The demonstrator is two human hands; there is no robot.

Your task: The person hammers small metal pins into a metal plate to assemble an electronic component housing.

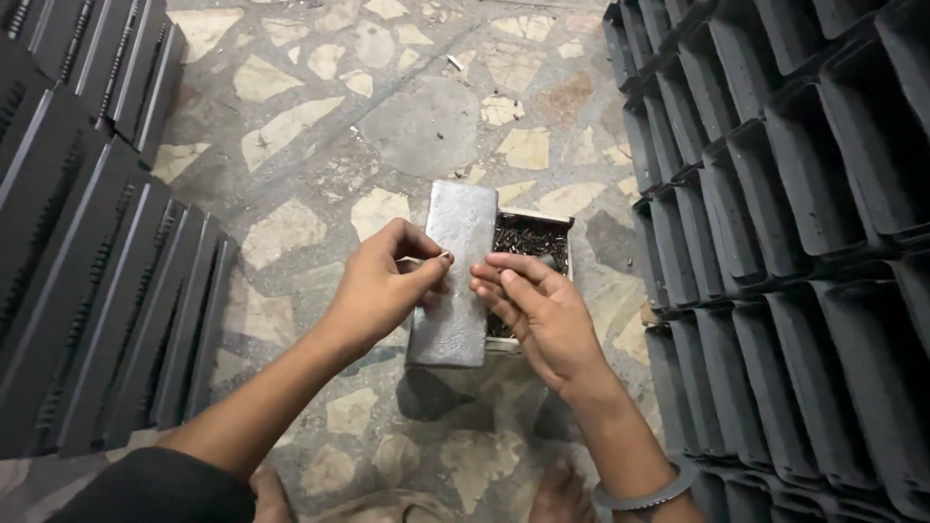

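A grey metal block (pixel 453 271) lies on the stone floor, partly over an open box of small dark screws (pixel 531 239). Above the block's left edge, my left hand (pixel 383 286) pinches a thin pale piece between thumb and forefinger. My right hand (pixel 531 310) hovers over the block's right side and the box, its fingers curled with the tips close to my left thumb; whether it holds a screw I cannot tell. A metal bangle (pixel 647 496) circles my right wrist.
Rows of dark plastic housings (pixel 785 223) are stacked along the right. Dark ribbed panels (pixel 87 252) lean in rows on the left. Patterned stone floor (pixel 387 107) stretches ahead. My feet (pixel 562 494) show at the bottom edge.
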